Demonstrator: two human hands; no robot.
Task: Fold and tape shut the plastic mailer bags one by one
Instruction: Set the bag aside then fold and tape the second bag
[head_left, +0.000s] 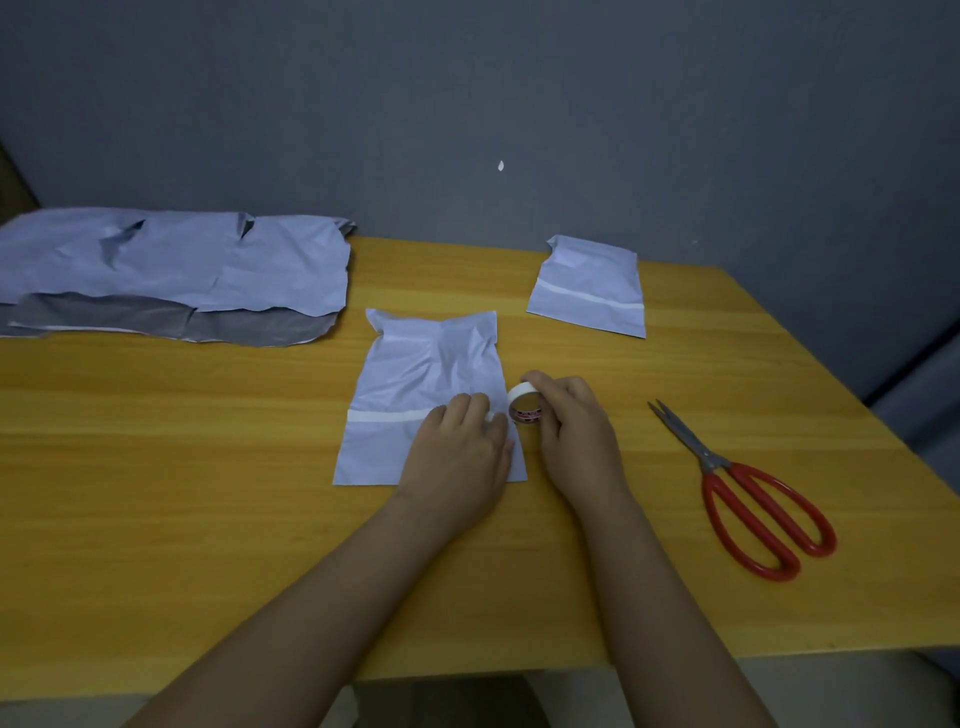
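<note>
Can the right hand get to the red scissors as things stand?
Probably yes: bare table lies between the right hand and the scissors, but it grips the tape roll.

— How many folded mailer bags are there?
— Two: one folded bag (415, 384) mid-table, another taped bag (589, 288) farther back. A stack of unfolded bags (171, 270) lies left; its number I cannot tell.
— Tools?
— One tape roll (523, 404), one pair of scissors (743, 493).
— Hands?
— Two: left hand (460, 452), right hand (574, 428).
</note>
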